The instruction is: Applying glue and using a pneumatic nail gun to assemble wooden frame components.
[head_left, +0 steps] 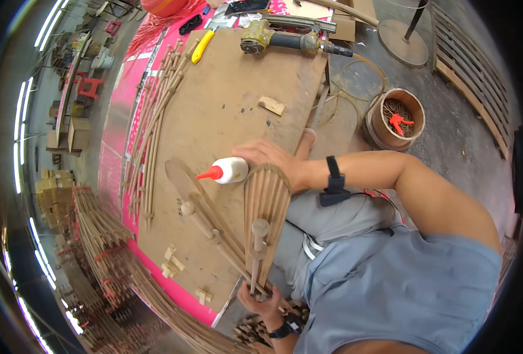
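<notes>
My right hand [268,154] is wrapped around the base of a white squeeze bottle [232,170]. Its red nozzle points left, over the board. At the lower middle, my left hand [261,301] grips the narrow lower ends of two long wooden pieces. One is a ribbed wooden piece [267,192] with a rounded top, in front of my right wrist. The other, a flatter wooden piece [182,177], leans away to the left. A turned wooden rod with a round knob [260,228] lies along the ribbed piece; a similar rod [199,221] lies along the other.
Thin wooden rods [155,130] line the board's [214,100] left side. A yellow-handled knife [202,47] and a power tool [279,41] lie at the far end. Small wood blocks [171,264] sit near the front. A round tub [373,127] stands right, bundled sticks [96,230] left.
</notes>
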Motion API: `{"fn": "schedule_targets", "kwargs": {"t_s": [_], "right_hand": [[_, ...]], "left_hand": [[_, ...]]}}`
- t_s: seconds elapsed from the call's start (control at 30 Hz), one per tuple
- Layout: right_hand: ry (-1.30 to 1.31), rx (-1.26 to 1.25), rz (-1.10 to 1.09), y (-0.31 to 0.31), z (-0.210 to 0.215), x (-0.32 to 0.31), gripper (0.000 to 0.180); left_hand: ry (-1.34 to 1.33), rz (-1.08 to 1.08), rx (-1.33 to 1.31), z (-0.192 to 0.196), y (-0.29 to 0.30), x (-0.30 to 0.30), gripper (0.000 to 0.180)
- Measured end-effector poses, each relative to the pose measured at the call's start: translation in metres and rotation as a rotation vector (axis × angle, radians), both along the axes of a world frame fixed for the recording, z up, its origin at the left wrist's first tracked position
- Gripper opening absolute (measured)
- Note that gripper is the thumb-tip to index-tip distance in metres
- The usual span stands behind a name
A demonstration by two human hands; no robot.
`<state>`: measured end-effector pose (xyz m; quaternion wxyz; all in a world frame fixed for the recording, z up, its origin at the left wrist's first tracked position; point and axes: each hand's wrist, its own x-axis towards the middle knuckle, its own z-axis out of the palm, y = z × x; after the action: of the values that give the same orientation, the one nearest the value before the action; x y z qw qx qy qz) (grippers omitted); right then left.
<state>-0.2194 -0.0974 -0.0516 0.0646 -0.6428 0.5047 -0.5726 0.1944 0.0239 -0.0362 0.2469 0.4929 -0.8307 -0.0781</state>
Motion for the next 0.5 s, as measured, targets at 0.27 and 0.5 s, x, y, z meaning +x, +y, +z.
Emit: {"fn": "schedule_targets", "kwargs": {"t_s": [0.27,0.5], "right_hand": [[-0.196,0.292,0.730,0.097,0.031,0.035,0.092],[-0.347,0.339,0.949,0.101,0.031,0.084,0.128]], "left_hand": [[0.075,-0.116,-0.033,-0.037,0.002,0.006,0.091],[-0.321,-0.180,-0.102,-0.089,0.016,0.055,0.102]]}}
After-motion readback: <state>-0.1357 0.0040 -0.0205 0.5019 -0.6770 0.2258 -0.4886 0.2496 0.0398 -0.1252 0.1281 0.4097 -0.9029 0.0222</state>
